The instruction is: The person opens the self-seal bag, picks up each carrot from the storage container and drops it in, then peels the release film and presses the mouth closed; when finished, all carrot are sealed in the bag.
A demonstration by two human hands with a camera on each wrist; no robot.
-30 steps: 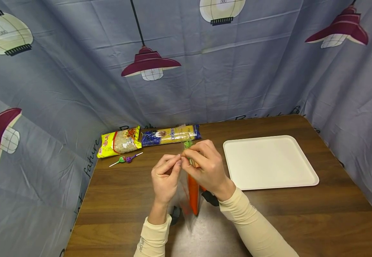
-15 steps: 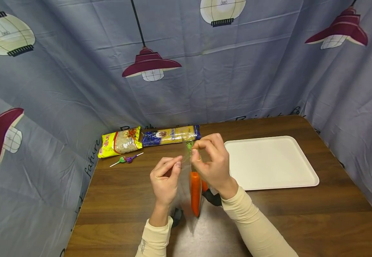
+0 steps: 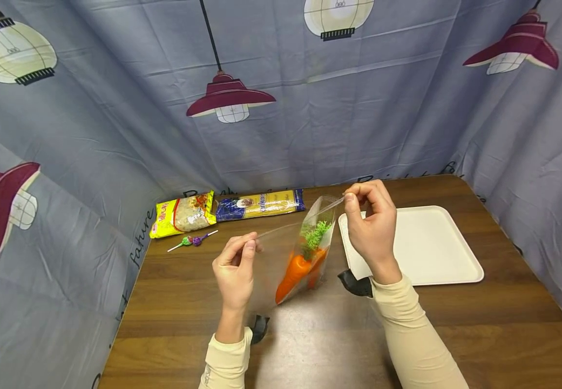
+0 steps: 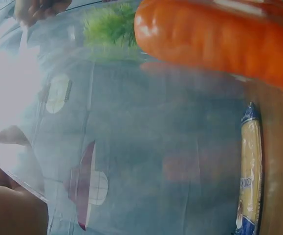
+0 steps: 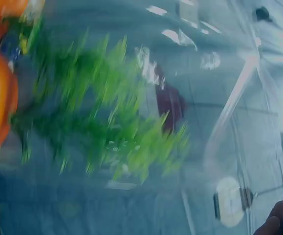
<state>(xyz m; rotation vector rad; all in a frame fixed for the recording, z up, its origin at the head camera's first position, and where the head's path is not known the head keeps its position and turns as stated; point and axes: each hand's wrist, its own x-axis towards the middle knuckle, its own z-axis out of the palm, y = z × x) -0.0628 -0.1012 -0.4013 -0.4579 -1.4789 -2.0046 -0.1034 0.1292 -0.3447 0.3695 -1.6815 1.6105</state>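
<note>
Between my hands hangs a clear plastic bag (image 3: 273,243) with orange carrots (image 3: 292,275) inside. Their green tops (image 3: 317,235) point up and to the right. With thumb and fingertips, my left hand (image 3: 234,270) pinches the upper left end of the bag. My right hand (image 3: 374,232) pinches the upper right end, above the tray's left part. The bag's top edge is stretched between them. A carrot (image 4: 209,39) lies close to the left wrist camera, behind the film. Leafy carrot tops (image 5: 102,103) fill much of the right wrist view, blurred.
At the back left lie a yellow bag of grain (image 3: 183,214) and a blue-and-yellow pasta packet (image 3: 260,205). Lollipops (image 3: 192,241) lie in front of them. A white tray (image 3: 431,246) sits at the right on the wooden table (image 3: 174,329). A patterned curtain (image 3: 349,119) hangs behind.
My hands were close together and have moved apart, mostly the right hand to the right and up. The bag's top edge is now spread, and the carrots have tilted with their tops rightward.
</note>
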